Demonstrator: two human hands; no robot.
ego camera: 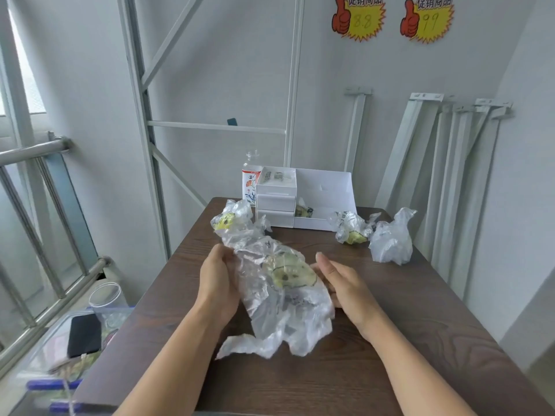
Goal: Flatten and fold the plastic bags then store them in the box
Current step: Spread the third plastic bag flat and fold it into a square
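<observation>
A crumpled clear plastic bag (282, 292) with a yellow-green print lies on the dark wooden table (405, 340) between my hands. My left hand (217, 280) grips its left edge, fingers curled into the plastic. My right hand (345, 286) rests flat against the bag's right side, fingers stretched out. Another crumpled bag (237, 219) sits just behind it. Two more crumpled bags (351, 226) (390, 238) lie at the right. The white box (324, 199) stands at the table's far edge, with folded bags inside.
A clear bottle (251, 175) stands left of the white drawer unit (276, 199) joined to the box. Left of the table, a clear bin (39, 364) holds a black phone and a transparent jar (106, 298). Metal brackets lean on the right wall.
</observation>
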